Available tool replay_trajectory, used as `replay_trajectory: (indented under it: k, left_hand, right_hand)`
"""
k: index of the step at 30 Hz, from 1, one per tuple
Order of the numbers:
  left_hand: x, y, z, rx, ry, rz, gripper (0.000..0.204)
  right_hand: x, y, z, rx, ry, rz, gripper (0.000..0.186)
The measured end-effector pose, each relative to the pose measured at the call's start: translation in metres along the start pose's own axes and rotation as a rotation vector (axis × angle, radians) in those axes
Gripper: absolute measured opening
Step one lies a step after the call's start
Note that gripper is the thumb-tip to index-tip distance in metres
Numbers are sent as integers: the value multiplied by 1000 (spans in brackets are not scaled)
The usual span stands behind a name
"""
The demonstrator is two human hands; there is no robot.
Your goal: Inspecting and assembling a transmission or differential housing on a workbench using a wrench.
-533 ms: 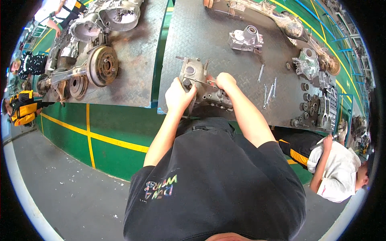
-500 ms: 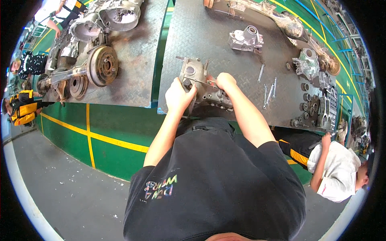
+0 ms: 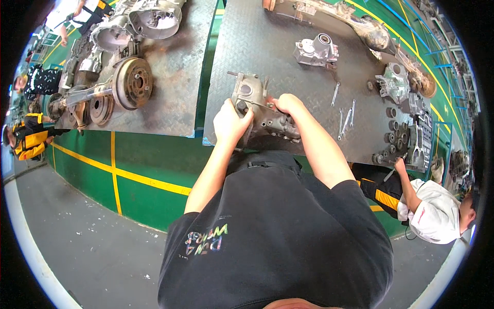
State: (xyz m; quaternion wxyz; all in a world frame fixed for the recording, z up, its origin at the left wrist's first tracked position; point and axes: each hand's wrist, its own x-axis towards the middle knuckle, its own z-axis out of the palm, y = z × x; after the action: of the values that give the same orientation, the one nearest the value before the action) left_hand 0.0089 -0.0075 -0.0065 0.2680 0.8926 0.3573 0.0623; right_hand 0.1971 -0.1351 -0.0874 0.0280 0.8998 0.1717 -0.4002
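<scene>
Housing [image 3: 250, 88] clasped in left grip [image 3: 231, 122]; right grip [image 3: 289, 104] curled, contents unclear.

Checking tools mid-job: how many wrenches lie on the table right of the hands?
4: the far wrench; then, grouped nearer, the left wrench, middle wrench and right wrench. Others may be hidden.
</scene>
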Motion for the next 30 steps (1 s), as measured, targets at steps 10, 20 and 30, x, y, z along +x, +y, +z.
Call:
replay_trajectory:
  k: [10, 20, 30]
  left_hand:
    - [1, 2, -3, -16, 1, 2, 59]
    - [-1, 3, -3, -13, 1, 6, 58]
    - [1, -1, 2, 1, 58, 46, 59]
  right_hand:
    - [1, 2, -1, -2, 15, -22, 28]
    - [-9, -1, -2, 12, 57, 4, 29]
    - [4, 2, 1, 18, 36, 13, 25]
